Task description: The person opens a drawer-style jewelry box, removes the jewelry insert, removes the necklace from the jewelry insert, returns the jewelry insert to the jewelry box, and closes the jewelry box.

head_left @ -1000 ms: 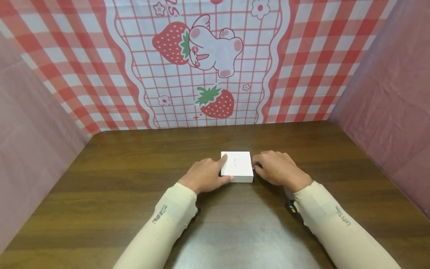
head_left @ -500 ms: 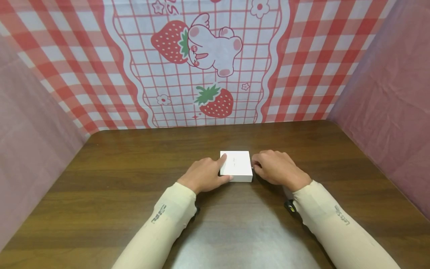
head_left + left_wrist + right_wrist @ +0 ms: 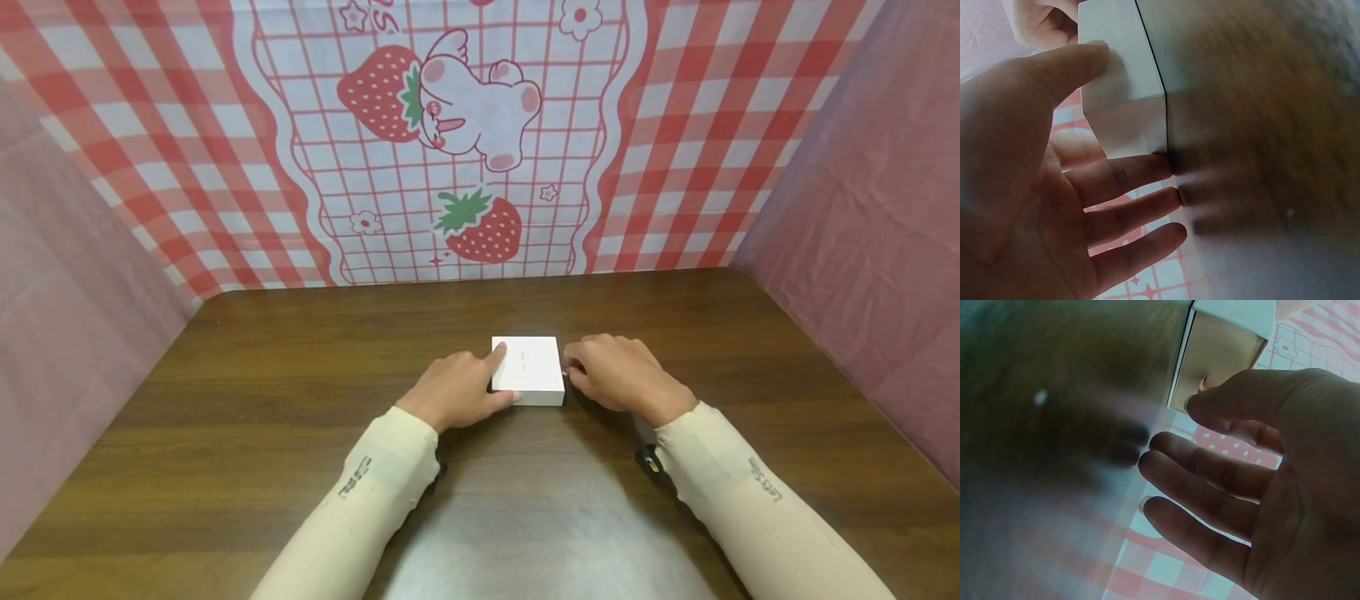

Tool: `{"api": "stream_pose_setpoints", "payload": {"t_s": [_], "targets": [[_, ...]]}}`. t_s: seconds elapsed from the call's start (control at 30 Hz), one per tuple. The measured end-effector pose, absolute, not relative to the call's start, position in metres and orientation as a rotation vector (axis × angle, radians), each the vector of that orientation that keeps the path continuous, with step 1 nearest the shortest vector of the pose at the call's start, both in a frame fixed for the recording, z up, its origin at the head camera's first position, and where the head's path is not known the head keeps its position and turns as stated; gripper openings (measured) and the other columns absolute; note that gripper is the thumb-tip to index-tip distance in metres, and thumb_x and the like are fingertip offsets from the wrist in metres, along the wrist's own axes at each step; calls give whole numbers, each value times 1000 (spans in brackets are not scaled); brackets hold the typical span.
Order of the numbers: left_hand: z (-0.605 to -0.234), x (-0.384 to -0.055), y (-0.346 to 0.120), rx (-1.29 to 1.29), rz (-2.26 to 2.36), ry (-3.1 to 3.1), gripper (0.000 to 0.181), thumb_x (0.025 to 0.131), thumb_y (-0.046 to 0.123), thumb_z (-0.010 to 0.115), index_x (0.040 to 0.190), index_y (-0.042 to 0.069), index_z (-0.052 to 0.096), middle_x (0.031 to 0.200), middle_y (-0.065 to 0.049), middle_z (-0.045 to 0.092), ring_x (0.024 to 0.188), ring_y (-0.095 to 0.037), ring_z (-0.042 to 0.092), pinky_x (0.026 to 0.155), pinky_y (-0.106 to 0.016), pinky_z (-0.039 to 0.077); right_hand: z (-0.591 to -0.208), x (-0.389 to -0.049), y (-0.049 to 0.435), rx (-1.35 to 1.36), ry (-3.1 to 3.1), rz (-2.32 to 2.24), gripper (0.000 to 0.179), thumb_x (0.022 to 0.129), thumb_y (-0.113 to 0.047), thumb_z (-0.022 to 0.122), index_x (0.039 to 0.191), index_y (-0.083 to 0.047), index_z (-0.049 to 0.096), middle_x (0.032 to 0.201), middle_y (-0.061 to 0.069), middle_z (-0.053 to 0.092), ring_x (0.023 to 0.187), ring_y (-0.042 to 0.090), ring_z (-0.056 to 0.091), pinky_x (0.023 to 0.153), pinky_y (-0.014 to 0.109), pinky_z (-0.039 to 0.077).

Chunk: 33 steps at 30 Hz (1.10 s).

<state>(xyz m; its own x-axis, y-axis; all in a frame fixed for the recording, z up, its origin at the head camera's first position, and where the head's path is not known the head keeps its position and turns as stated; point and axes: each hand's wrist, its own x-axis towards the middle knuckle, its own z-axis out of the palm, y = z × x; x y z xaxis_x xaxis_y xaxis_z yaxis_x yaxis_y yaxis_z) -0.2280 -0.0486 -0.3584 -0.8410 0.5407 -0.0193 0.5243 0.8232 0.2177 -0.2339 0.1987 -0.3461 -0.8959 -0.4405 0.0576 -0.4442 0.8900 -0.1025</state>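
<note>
A small white drawer-style box (image 3: 529,364) lies on the wooden table, faint print on its top. My left hand (image 3: 456,388) grips its left end, thumb on the near side and index finger on top in the head view. The left wrist view shows that thumb against the white side (image 3: 1119,75) and the other fingers spread at the box's end. In the right wrist view, the box's tan end face (image 3: 1222,353) sits inside a white frame. From it sticks a small pull tab (image 3: 1204,381), pinched by the thumb and index finger of my right hand (image 3: 618,372); its tip is hidden.
The brown wooden table (image 3: 300,350) reaches back to a red-and-white checked cloth (image 3: 697,125) with strawberry prints. Pink cloth hangs along the left (image 3: 67,275) and right (image 3: 870,233) sides. Both forearms wear pale sleeves, with a dark wrist device (image 3: 649,459) under the right one.
Almost nothing differs. Both hands stay at the box, and the view has shifted only very slightly.
</note>
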Motion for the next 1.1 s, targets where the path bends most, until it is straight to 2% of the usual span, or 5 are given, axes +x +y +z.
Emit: {"api": "stream_pose_setpoints", "payload": {"t_s": [0.33,0.87,1.1], "targets": [[-359,-229,-48,870,304,2922,77,98,54,57,158,12,33,119,-14,69,86,-15,60,85,-40,51,-347,-234,198,710,-3015,187,16,93,-18,67,78,-23,63,73,-5,57,66,17,51,54,38,42],[-359,-229,-48,869,297,2920,78,98,55,56,158,12,31,121,-14,68,91,-16,62,88,-40,51,-346,-234,199,709,-3019,203,14,92,-18,67,79,-23,64,73,-5,57,65,17,51,54,36,41],[-359,-229,-48,874,286,2923,78,98,55,55,158,12,31,122,-14,68,98,-19,65,89,-41,51,-345,-233,198,696,-3035,193,12,92,-19,67,82,-22,66,75,-5,58,66,17,51,55,37,42]]}}
